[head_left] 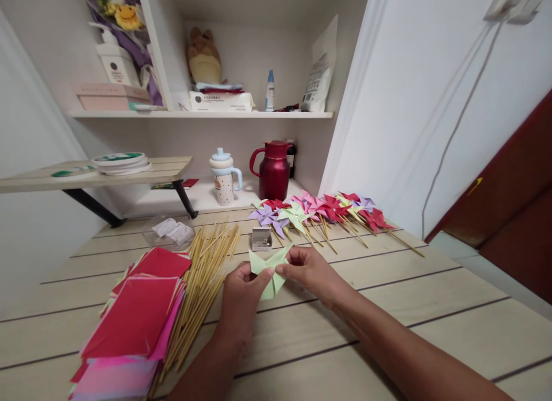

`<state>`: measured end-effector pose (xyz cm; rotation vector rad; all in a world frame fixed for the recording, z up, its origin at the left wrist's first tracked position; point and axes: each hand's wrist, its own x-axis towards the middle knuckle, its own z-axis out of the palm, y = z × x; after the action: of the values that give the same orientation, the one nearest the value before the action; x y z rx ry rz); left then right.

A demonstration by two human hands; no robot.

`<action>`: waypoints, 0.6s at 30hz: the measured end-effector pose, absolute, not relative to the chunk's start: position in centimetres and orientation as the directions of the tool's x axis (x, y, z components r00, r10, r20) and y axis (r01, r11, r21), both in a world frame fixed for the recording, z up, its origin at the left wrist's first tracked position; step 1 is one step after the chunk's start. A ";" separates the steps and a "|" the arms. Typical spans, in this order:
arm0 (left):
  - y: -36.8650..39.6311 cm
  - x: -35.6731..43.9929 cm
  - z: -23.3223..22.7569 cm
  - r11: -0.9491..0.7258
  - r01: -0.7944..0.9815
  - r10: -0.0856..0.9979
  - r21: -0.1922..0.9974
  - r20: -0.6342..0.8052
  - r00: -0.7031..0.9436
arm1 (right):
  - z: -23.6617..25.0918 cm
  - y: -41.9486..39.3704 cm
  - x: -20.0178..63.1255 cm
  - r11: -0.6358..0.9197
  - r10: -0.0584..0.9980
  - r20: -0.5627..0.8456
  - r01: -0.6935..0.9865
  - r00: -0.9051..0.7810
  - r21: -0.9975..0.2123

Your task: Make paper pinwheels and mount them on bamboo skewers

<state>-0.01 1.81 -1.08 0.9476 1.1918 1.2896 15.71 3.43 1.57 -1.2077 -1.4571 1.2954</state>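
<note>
Between my two hands, above the table, is a light green paper pinwheel [269, 286] with folded blades and no stick showing on it. My left hand [244, 289] pinches it from the left, thumb pressed near its middle. From the right, my right hand [308, 272] grips it with thumb and fingers close to the centre. Just beyond my hands stands a small open box [261, 239] with tiny shiny pieces in it, too small to name. A bundle of thin wooden sticks [202, 286] lies left of my left hand.
Stacked coloured paper sheets [133, 315] lie at the left. Finished pinwheels [297, 215] on sticks are piled at the back right. A clear container [168, 231], a cup [224, 182] and a red jug [275, 174] stand behind. A small raised shelf [172, 166] juts in at left.
</note>
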 end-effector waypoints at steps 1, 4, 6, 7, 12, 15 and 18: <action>1.8 0.0 -1.0 0.089 -0.204 0.990 0.975 -0.109 -0.087 | 1.5 3.4 15.6 0.025 0.981 0.002 0.117 -0.196 -0.993; 1.8 0.3 -0.8 0.071 -0.284 0.996 0.956 -0.084 -0.032 | 1.3 3.4 15.5 0.048 0.984 0.035 0.070 -0.173 -0.996; 1.8 0.4 -0.6 0.051 -0.333 0.999 0.942 -0.054 0.000 | 1.4 3.4 15.5 0.044 0.988 0.035 0.051 -0.153 -0.998; 1.8 0.5 -0.5 0.039 -0.344 0.999 0.938 -0.038 0.011 | 1.4 3.4 15.5 0.048 0.989 0.041 0.042 -0.145 -0.998; 1.8 0.7 -0.2 0.006 -0.308 1.000 0.951 -0.006 0.001 | 1.6 3.2 15.6 0.074 0.990 0.071 0.024 -0.122 -0.997; 1.7 0.7 -0.2 0.001 -0.292 0.999 0.956 -0.016 -0.046 | 1.7 3.0 15.6 0.082 0.992 0.078 0.035 -0.100 -0.996; 1.5 0.7 -0.2 -0.012 -0.282 0.996 0.959 -0.014 -0.089 | 1.9 2.9 15.6 0.077 0.993 0.073 0.046 -0.092 -0.996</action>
<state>0.67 1.52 -0.21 0.9501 1.0576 1.3956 15.55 2.88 1.88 -1.1452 -1.3463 1.1947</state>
